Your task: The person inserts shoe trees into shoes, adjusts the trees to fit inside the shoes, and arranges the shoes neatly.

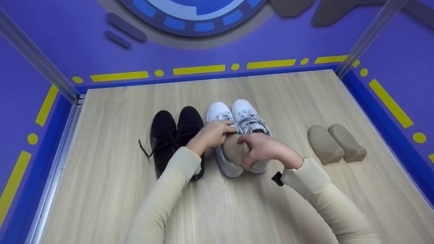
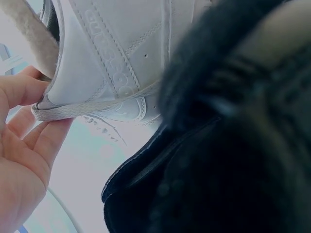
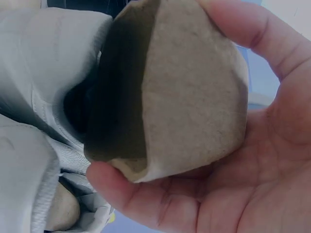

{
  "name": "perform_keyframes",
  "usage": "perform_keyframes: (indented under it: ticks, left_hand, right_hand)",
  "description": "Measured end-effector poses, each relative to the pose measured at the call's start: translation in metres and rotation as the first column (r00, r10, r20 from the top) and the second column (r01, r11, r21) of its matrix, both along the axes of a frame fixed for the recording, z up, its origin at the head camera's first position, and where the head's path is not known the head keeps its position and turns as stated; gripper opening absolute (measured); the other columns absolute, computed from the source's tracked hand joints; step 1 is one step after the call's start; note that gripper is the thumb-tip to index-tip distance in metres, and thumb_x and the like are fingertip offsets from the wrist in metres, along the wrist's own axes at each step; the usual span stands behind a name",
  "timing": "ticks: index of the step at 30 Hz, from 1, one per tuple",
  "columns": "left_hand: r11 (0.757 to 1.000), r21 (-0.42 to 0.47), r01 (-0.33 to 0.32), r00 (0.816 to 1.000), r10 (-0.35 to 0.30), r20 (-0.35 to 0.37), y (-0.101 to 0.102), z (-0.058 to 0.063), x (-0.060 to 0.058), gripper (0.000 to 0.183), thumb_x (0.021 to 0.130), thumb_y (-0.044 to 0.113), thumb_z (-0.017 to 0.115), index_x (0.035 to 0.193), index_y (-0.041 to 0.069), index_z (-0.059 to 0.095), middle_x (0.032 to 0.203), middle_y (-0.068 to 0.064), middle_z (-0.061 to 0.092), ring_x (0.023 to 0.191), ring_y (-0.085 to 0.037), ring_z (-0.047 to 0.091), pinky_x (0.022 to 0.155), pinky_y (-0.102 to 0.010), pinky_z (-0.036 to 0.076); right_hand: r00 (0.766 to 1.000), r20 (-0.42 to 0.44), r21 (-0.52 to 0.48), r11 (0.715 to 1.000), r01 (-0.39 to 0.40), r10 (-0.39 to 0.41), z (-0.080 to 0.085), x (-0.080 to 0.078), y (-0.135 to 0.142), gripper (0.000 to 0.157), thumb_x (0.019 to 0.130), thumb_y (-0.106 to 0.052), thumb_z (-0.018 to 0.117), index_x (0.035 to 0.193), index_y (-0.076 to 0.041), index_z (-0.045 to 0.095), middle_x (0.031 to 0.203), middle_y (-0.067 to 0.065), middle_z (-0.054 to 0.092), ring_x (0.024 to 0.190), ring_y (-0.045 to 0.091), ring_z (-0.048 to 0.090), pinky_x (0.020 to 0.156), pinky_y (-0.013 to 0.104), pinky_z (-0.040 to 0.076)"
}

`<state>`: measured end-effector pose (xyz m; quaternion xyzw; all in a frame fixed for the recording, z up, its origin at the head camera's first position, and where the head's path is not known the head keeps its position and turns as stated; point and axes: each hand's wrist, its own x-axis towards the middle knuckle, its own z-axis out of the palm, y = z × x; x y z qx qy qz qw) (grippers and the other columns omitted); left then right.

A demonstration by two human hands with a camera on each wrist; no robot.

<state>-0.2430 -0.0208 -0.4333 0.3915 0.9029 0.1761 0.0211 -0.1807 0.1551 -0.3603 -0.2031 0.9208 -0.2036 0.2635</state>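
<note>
A pair of white sneakers stands side by side, the left sneaker (image 1: 218, 110) and the right sneaker (image 1: 242, 107), toes away from me. My left hand (image 1: 215, 133) pinches the left sneaker's collar by the laces; in the left wrist view its thumb is at the inner edge and its fingers outside, beside a shoelace (image 2: 92, 108). Between thumb and fingers, my right hand (image 1: 266, 149) grips a brown moulded-pulp shoe insert (image 3: 194, 92), hollow on one side, at the left sneaker's opening. Another brown piece (image 3: 63, 208) shows inside a white shoe in the right wrist view.
Black lace-up shoes (image 1: 163, 125) stand close on the left, one lace trailing onto the wooden board (image 1: 112, 169). Two more brown inserts (image 1: 323, 144) lie on the right. Blue-purple walls (image 1: 81, 44) enclose the back and sides.
</note>
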Motion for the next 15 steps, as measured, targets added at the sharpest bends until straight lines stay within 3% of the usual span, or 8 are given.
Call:
perform_keyframes:
  ticks: [11, 15]
  left_hand:
    - [1.0, -0.018, -0.007, 1.0, 0.007, 0.003, 0.001, 0.003, 0.001, 0.041, 0.079, -0.002, 0.047, 0.11, 0.019, 0.064, 0.125, -0.005, 0.054, 0.112, -0.022, 0.053, 0.093, -0.035, 0.042]
    - [1.0, -0.016, -0.006, 1.0, 0.006, 0.001, 0.001, 0.002, 0.001, 0.041, 0.079, -0.002, 0.048, 0.111, 0.019, 0.064, 0.125, -0.005, 0.054, 0.111, -0.022, 0.053, 0.093, -0.036, 0.042]
  right_hand:
    - [0.998, 0.066, 0.003, 1.0, -0.021, 0.02, 0.004, -0.01, -0.006, 0.065, 0.057, -0.023, 0.072, 0.117, -0.005, 0.052, 0.092, 0.003, 0.062, 0.089, 0.017, 0.054, 0.081, 0.032, 0.044]
    - [0.996, 0.088, -0.037, 0.999, 0.004, -0.001, 0.003, -0.013, -0.004, 0.064, 0.059, -0.026, 0.073, 0.117, -0.007, 0.052, 0.097, 0.004, 0.061, 0.092, 0.017, 0.053, 0.082, 0.033, 0.043]
